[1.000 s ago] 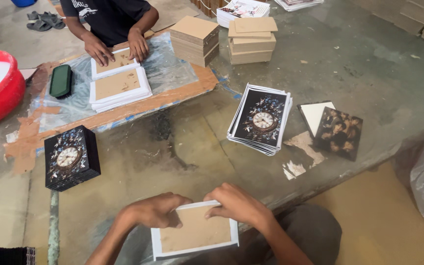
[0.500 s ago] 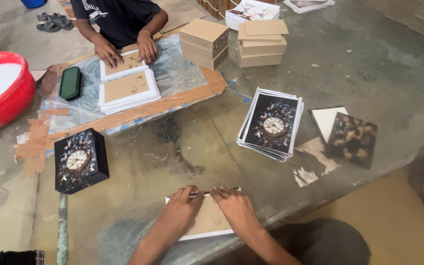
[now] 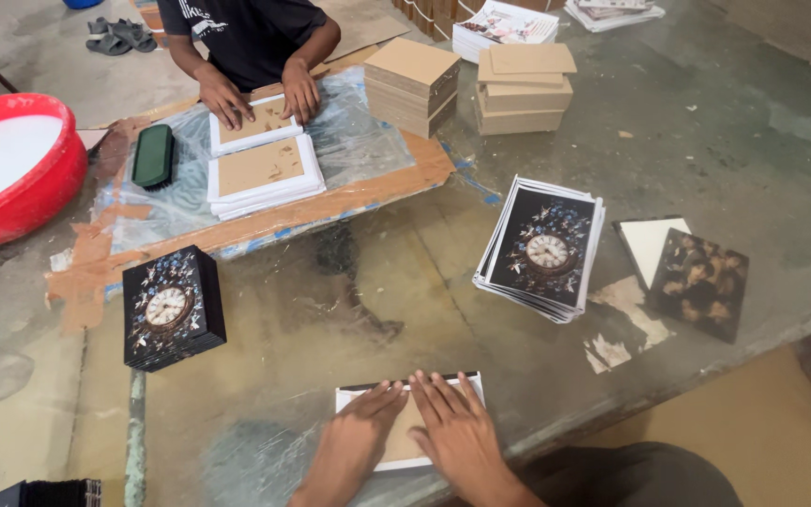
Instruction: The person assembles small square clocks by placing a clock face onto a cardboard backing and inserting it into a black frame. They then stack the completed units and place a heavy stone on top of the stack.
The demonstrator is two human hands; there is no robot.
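I have my left hand (image 3: 354,441) and right hand (image 3: 457,434) spread open and flat, gripping nothing, side by side on the white-edged brown board (image 3: 408,422) at the near edge of the bench (image 3: 734,141). To do this well, I judge I should press evenly from the middle outward so the sheet beds down without creases. A black clock-print block (image 3: 171,308) lies to the left, a stack of clock prints (image 3: 544,249) to the right, and plain brown boards (image 3: 411,83) are piled at the far side.
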